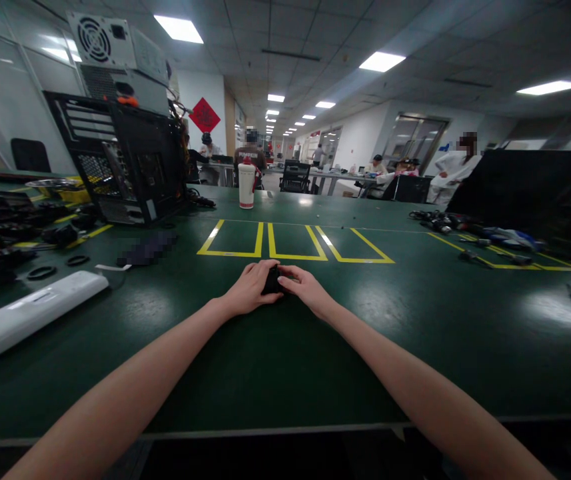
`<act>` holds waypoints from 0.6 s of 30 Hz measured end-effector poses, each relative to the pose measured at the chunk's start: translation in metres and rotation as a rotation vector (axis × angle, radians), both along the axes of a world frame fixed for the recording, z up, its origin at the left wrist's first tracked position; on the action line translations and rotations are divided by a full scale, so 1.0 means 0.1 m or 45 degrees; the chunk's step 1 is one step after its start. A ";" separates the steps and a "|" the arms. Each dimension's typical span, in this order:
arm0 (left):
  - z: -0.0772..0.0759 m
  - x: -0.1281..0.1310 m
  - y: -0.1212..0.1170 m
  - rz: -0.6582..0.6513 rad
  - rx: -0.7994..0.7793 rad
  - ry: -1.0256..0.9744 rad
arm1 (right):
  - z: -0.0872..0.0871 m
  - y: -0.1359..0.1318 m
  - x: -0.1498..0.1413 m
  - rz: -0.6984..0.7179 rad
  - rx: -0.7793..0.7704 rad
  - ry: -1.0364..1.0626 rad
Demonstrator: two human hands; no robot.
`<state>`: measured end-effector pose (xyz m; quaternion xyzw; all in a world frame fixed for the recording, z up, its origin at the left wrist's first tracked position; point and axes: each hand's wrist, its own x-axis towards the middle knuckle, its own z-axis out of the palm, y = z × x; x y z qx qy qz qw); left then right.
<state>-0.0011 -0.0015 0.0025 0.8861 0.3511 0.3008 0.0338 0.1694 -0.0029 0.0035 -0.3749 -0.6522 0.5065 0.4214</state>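
Observation:
Both my hands meet around a small black object [272,280] at the middle of the green table [285,360]. My left hand [250,287] wraps its left side, with thumb below and fingers over the top. From the right, my right hand [305,287] pinches it between thumb and fingers. Much of the object is covered by fingers, so its kind does not show. Just beyond the hands lie yellow tape outlines [298,257] on the tabletop.
A black computer case [138,160] with a power supply [102,40] on top stands at left. Nearer are a white elongated device [35,310] and black rings [42,273]. A white cup [246,187] stands farther back. Cables [435,219] and a dark monitor [540,193] are at right. People sit and stand beyond.

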 end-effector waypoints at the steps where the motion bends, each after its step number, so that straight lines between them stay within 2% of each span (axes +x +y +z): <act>1: 0.00 0.00 0.00 -0.001 0.001 0.004 | 0.01 0.00 0.00 0.021 -0.007 0.012; 4: 0.00 0.00 0.00 -0.005 -0.002 0.008 | 0.03 -0.04 -0.01 0.044 0.015 0.072; 9: 0.02 0.00 -0.01 -0.010 -0.018 0.001 | 0.05 -0.10 -0.03 -0.018 0.062 0.055; 18: 0.01 0.00 -0.01 -0.010 -0.033 -0.015 | 0.00 -0.02 0.00 -0.017 0.042 0.014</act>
